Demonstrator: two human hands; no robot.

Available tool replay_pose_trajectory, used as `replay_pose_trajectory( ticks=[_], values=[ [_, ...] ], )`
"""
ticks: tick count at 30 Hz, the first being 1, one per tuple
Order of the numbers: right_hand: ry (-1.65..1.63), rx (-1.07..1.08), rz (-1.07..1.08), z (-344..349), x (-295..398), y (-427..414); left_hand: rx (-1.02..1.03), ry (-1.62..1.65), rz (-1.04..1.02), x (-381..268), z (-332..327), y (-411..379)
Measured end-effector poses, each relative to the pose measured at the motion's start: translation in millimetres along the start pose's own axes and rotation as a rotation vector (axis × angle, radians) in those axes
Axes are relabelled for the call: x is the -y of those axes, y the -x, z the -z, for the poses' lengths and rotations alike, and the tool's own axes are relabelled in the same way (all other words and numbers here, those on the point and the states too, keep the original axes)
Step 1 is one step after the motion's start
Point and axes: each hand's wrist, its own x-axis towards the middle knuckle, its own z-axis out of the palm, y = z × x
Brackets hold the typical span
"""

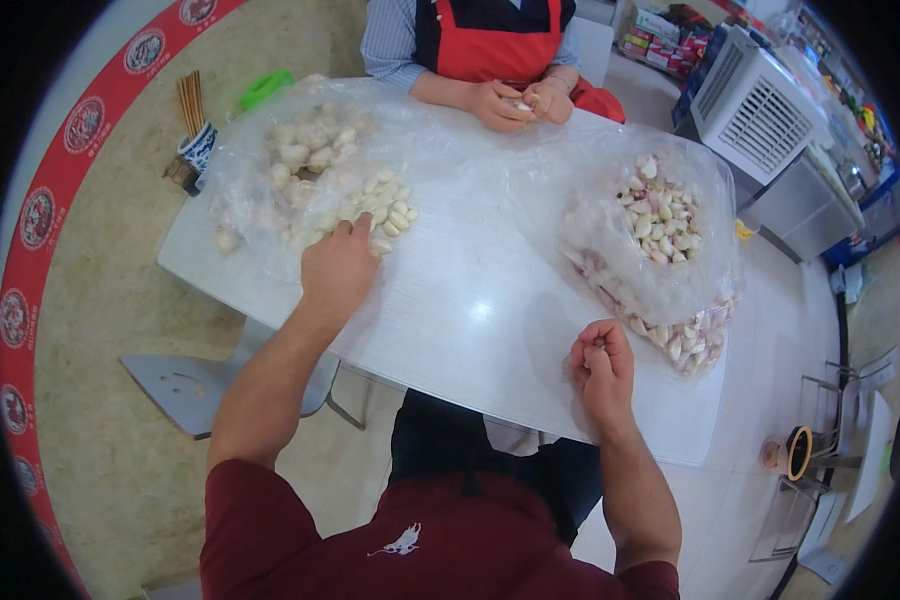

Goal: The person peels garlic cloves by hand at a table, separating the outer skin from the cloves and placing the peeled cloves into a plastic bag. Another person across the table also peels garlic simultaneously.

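Observation:
My left hand (343,259) reaches palm down to the near edge of a pile of peeled garlic cloves (391,204). Its fingertips touch or hover just over the cloves; its underside is hidden. My right hand (604,367) is curled near the table's front edge, with thumb and fingertips together. Whether it holds something small cannot be seen. Beyond it, to the right, lies a clear plastic bag (596,262) full of unpeeled garlic cloves (664,225), its mouth spread wide. Another clear plastic bag (232,180) at the left holds whitish, rounded pieces (311,142), partly veiled by the film.
Across the white table (465,300) a person in a red apron (495,52) holds garlic in both hands. A chopstick holder (197,146) and a green object (266,88) stand at the left. A grey chair (187,386) is tucked near the left edge. An air cooler (757,105) stands at the right.

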Motion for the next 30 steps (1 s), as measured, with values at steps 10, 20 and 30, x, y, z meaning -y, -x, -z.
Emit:
replay_pose_trajectory(
  ticks=[10, 20, 30],
  values=[
    [0.595, -0.122, 0.052, 20.2, 36.6, 61.4, 0.701, 2.185, -0.001, -80.5, 6.1, 32.9],
    [0.71, -0.032, 0.428, -3.3, 67.4, 44.3, 0.451, 1.518, -0.707, -170.9, 12.6, 57.5],
    [0.263, -0.096, 0.57, -22.3, 42.3, 19.5, 0.601, 1.713, -0.678, -166.4, 5.0, 45.1]
  ],
)
